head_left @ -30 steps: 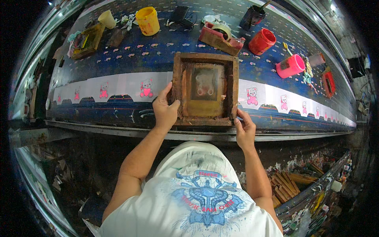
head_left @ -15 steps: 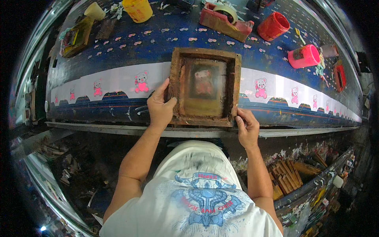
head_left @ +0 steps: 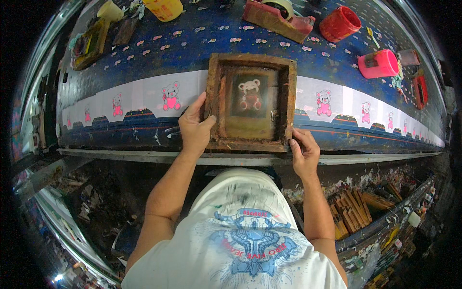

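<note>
1. Head view: a wooden printing frame (head_left: 251, 102) is seen lying flat on the white fabric strip (head_left: 139, 96), over one teddy bear print, at the near edge of the blue bench (head_left: 202, 48).
2. The left hand (head_left: 195, 127) is closed on the frame's left rail, thumb on top; the left grip is pinching the frame.
3. The right hand (head_left: 304, 151) is pressed against the frame's lower right corner, fingers curled on it.
4. Farther back, a pink cup (head_left: 378, 64), a red cup (head_left: 340, 23) and a yellow cup (head_left: 163, 8) are noted.
</note>
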`<action>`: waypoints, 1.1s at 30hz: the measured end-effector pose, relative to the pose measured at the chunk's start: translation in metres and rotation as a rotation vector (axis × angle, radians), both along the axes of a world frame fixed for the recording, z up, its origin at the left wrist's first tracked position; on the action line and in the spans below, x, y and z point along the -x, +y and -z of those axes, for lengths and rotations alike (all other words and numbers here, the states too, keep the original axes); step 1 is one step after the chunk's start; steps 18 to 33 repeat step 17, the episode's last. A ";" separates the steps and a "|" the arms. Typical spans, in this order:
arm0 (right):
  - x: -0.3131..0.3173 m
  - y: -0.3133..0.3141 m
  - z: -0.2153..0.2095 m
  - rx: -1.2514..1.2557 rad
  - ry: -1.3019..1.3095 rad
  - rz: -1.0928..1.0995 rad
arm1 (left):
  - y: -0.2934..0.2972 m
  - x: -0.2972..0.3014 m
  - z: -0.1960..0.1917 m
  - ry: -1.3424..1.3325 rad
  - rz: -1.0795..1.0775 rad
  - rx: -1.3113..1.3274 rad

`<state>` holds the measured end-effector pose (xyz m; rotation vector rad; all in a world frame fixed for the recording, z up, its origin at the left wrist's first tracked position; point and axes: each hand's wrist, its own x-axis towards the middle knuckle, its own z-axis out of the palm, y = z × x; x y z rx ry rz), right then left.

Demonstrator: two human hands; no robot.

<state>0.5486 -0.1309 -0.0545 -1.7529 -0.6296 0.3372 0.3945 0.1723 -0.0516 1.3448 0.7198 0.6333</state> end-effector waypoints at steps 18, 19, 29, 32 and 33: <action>0.000 0.000 0.003 0.001 0.105 0.047 | 0.002 -0.002 0.005 0.016 0.000 0.072; 0.000 0.000 0.003 0.001 0.105 0.047 | 0.002 -0.002 0.005 0.016 0.000 0.072; 0.000 0.000 0.003 0.001 0.105 0.047 | 0.002 -0.002 0.005 0.016 0.000 0.072; 0.000 0.000 0.003 0.001 0.105 0.047 | 0.002 -0.002 0.005 0.016 0.000 0.072; 0.000 0.000 0.003 0.001 0.105 0.047 | 0.002 -0.002 0.005 0.016 0.000 0.072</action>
